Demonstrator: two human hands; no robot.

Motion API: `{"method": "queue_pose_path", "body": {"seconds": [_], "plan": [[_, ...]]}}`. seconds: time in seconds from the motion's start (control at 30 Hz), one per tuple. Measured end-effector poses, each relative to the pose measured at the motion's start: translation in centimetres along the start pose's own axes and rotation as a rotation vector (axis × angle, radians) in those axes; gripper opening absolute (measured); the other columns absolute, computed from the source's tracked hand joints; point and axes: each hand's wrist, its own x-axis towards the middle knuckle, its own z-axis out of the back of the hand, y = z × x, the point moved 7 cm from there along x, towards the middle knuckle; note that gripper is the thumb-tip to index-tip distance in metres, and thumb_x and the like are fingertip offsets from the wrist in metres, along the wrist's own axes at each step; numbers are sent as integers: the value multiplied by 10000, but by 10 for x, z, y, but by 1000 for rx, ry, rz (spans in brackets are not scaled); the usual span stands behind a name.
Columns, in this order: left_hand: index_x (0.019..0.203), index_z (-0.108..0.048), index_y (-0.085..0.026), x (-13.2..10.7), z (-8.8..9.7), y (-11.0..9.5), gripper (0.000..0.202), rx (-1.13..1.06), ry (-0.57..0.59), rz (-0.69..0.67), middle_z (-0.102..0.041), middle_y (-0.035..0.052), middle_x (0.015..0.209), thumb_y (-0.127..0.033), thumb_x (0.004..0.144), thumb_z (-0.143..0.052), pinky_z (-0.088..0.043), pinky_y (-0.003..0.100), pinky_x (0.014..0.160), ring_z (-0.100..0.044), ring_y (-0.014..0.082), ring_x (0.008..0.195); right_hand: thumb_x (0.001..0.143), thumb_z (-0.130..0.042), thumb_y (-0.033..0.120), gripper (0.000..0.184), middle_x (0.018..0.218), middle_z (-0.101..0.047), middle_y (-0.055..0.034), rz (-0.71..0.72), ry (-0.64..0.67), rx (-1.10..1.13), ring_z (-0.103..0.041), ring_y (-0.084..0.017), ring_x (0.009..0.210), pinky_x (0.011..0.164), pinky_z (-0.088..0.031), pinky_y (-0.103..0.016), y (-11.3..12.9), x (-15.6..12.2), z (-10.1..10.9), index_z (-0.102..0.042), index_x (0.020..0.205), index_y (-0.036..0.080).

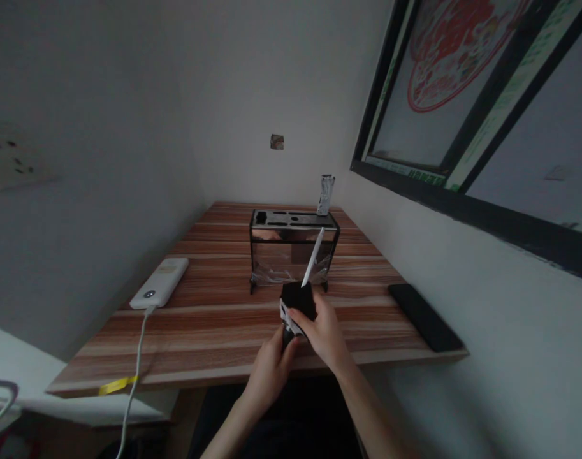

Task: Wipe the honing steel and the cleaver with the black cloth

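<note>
My right hand closes round a black block, its thumb laid across the side. A thin white stick rises at a slant from behind the block or out of it; I cannot tell which. Below, my left hand grips a dark narrow part under the block, and some crumpled whitish material shows between the two hands. Beyond them stands a clear-sided box with a black frame and slotted top, loose clear film round its lower part. A whitish, film-like strip stands upright at its top right corner.
On the striped wooden table, a white power bank with a white cable lies left. A black phone-like slab lies right. Yellow tape marks the front edge. Walls enclose the table, with a dark-framed window at right.
</note>
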Motion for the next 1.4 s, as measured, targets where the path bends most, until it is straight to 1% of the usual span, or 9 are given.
{"method": "queue_pose_path", "body": {"seconds": [0.17,0.37,0.57,0.7,0.8,0.93,1.1,1.2,1.4], "plan": [[1113,-530,-141,1,-2,1,295,22,34,-8,-686,92,945,-262,878,-398,-449,272,741,-634,208,844,715,-653,236,337,968,-685,-76,-38,8,7,-640,-233,905,821,-495,-352,-6,-8,-2,-571,1038,179],[1098,-543,-139,0,-2,2,286,34,30,-6,-689,99,950,-249,872,-407,-451,286,767,-636,221,867,703,-667,247,317,921,-691,-71,-52,-21,-15,-642,-227,857,781,-503,-333,-9,-10,1,-589,1001,172],[1125,-537,-161,-1,-1,-7,289,13,44,-17,-687,92,988,-266,884,-418,-444,264,764,-635,212,891,727,-662,292,328,939,-696,-84,-30,-26,25,-648,-228,857,770,-509,-328,-5,-6,7,-595,1020,161],[1049,-566,-163,-1,-1,-7,258,62,39,-6,-695,73,890,-294,890,-411,-440,251,694,-639,203,787,731,-665,313,319,928,-698,-80,4,-54,52,-653,-227,843,749,-516,-329,5,5,19,-600,1007,167],[1055,-569,-171,-2,-2,-5,262,63,44,-6,-698,82,940,-298,890,-410,-443,266,729,-644,218,845,727,-671,333,290,894,-702,-82,38,-76,50,-655,-225,813,722,-519,-326,16,15,30,-615,954,162],[1054,-583,-182,-2,0,-5,267,31,40,-13,-702,83,959,-312,884,-423,-454,275,762,-650,224,882,730,-670,358,307,903,-706,-85,55,-76,99,-663,-219,786,683,-527,-318,27,29,40,-613,961,163],[1094,-576,-187,-3,0,-6,287,37,43,-29,-693,89,1031,-310,881,-427,-452,288,826,-639,227,949,721,-679,369,281,862,-706,-72,125,-131,31,-654,-207,757,669,-516,-313,43,45,59,-634,910,167],[1094,-575,-184,-4,-1,-4,288,43,47,-24,-694,89,1028,-305,881,-424,-452,288,828,-638,227,950,717,-683,383,266,809,-702,-61,167,-162,6,-643,-196,718,642,-509,-304,51,54,70,-647,868,166],[1052,-593,-204,-4,-2,-4,261,75,52,-14,-700,69,992,-305,878,-427,-456,265,798,-644,218,925,697,-698,422,313,790,-696,-47,217,-248,43,-633,-185,683,626,-508,-303,50,75,91,-659,868,163]]}}
